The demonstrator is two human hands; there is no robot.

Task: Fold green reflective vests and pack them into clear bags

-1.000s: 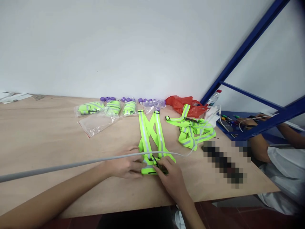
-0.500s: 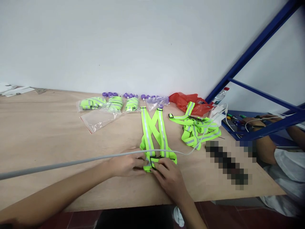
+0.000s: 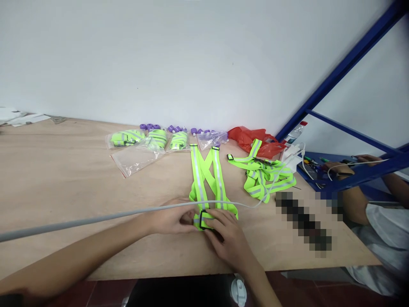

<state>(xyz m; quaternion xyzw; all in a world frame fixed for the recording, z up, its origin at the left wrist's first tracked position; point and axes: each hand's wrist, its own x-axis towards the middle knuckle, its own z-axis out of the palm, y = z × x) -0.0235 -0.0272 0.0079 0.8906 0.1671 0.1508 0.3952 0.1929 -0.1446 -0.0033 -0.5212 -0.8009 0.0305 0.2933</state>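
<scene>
A neon-green strap harness (image 3: 198,177) with silver stripes lies on the wooden table, its two long straps crossing behind and black buckles at the far ends. At its near end, my left hand (image 3: 174,218) pinches the left edge of the folded waist strap. My right hand (image 3: 228,234) grips the same strap from the right, fingers on top and thumb below, beside a black buckle (image 3: 202,219). A grey cable (image 3: 128,212) passes across the view in front of the harness and my left hand.
Bagged green straps (image 3: 128,137), an empty clear bag (image 3: 137,161) and purple pieces (image 3: 171,128) line the back. To the right are a loose green harness (image 3: 270,177), red bag (image 3: 255,140), bottle (image 3: 295,132), blue frame (image 3: 338,59) and a person's arm (image 3: 354,200).
My right hand's fingers have flattened over the waist strap, and the black buckle now sits more upright between my hands. The view has shifted slightly.
</scene>
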